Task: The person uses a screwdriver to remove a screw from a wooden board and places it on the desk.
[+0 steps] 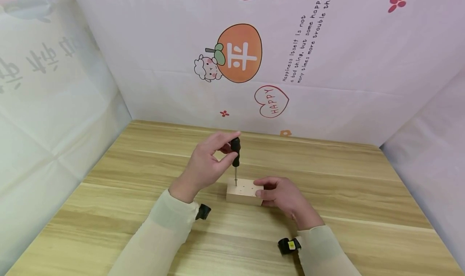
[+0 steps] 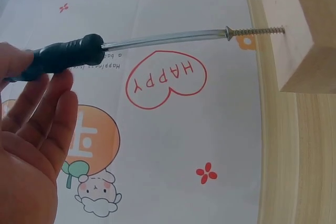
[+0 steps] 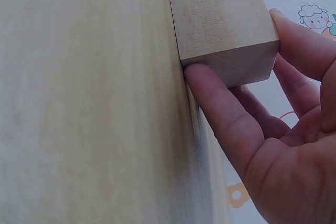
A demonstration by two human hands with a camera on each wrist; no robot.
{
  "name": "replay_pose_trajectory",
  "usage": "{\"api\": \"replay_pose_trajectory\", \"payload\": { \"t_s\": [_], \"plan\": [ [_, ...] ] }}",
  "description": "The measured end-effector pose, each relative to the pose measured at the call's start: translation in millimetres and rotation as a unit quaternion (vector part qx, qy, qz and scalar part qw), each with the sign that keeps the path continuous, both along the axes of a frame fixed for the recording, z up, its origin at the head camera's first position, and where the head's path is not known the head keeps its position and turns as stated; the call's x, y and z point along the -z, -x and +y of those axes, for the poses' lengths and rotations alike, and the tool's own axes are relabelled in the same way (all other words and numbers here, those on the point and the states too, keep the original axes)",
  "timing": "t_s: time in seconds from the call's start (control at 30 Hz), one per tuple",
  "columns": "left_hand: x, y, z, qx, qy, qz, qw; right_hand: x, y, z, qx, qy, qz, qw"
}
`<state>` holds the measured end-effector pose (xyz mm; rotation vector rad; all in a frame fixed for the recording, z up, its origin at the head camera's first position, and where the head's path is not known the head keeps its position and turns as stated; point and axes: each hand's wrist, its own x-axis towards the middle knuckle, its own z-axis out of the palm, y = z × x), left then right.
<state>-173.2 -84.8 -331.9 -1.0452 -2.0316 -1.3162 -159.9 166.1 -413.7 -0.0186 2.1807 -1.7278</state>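
My left hand (image 1: 208, 161) holds a black-handled screwdriver (image 1: 235, 159) upright, with fingers at the handle and its upper end. In the left wrist view, the steel shaft (image 2: 163, 39) meets the head of a threaded screw (image 2: 254, 32). The screw's point sits in the pale wooden block (image 2: 320, 69), and most of its thread shows above the surface. Several small holes or marks dot the block's top. Around the right end of the block (image 3: 223, 17), my right hand (image 1: 285, 195) grips it against the table, one finger low by the table surface.
The wood-grain table (image 1: 145, 223) spreads around the block. A white printed sheet (image 1: 174, 94) hangs behind it, and pale sheets stand at both sides. Black wrist cameras sit on both sleeves, the left camera (image 1: 203, 212) and the right camera (image 1: 288, 245).
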Motion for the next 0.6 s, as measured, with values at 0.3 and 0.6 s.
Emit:
{"api": "replay_pose_trajectory", "payload": {
  "t_s": [0.3,0.6],
  "plan": [
    [0.7,-0.2,-0.1,0.016,-0.025,-0.001,0.9996,0.3,-0.5,0.6,0.0,0.0,-0.001,1.0],
    [0.3,0.1,0.0,-0.014,-0.009,0.021,0.9996,0.6,-0.3,0.5,-0.003,-0.001,-0.001,1.0]
  ]
}}
